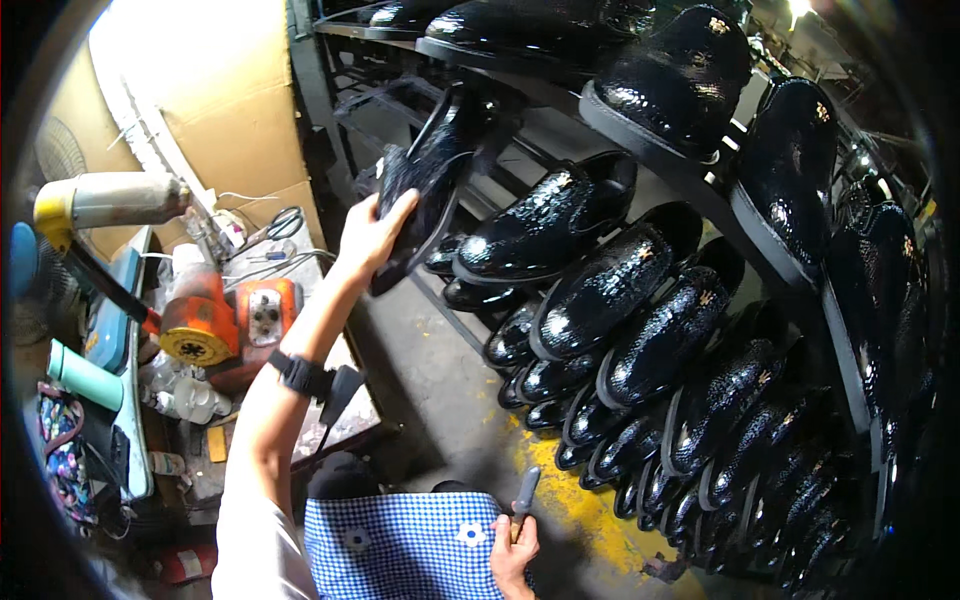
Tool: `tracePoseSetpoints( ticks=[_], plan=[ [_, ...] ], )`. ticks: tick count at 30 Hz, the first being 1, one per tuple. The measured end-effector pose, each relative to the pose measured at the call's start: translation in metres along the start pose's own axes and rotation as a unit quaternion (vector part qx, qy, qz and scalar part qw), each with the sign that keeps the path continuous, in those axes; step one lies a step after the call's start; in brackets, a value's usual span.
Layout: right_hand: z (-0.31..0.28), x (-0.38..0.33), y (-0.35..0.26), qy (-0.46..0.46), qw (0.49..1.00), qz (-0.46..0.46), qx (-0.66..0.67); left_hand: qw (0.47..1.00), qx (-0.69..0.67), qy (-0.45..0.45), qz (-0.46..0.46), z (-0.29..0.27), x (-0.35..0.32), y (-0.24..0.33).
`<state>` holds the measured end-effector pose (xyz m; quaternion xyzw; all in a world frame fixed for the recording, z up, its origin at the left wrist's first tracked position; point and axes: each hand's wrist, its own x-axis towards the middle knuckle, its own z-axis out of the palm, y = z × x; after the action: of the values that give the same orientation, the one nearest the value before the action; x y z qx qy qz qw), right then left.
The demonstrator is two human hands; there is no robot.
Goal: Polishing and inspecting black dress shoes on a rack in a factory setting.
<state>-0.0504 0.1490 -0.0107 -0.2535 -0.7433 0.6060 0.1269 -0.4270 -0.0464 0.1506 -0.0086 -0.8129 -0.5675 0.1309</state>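
My left arm reaches forward, and my left hand (368, 238) is closed on a glossy black shoe (440, 155) held up beside the rack. The thumb lies along the shoe, while the other fingers are partly hidden behind it. Low in front of my apron, my right hand (513, 562) grips the brownish handle of a small hand tool (527, 488) with a grey, rounded blade-like tip pointing up. Its exact kind is unclear. Close to the held shoe, another shiny black shoe (535, 225) sits at the end of a rack row.
Tiered racks (480, 335) of black shoes fill the right side. On the left, a workbench (345, 425) carries an orange machine (262, 312), scissors (285, 223) and a mint-green cup (85, 375). A lamp-like yellow-and-grey fixture (115, 200) overhangs it. Cardboard (240, 130) stands behind.
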Motion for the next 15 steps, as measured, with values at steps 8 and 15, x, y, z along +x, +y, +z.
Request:
tracePoseSetpoints(
  ticks=[8,15],
  plan=[
    [0.0,-0.018,0.0,-0.025,0.999,-0.031,-0.008,0.985,-0.052,0.04,-0.16,-0.064,-0.159,-0.04],
    [0.002,-0.033,0.006,-0.022,0.995,-0.092,-0.018,0.988,0.147,0.036,0.014,-0.08,-0.258,-0.035]
  ],
)
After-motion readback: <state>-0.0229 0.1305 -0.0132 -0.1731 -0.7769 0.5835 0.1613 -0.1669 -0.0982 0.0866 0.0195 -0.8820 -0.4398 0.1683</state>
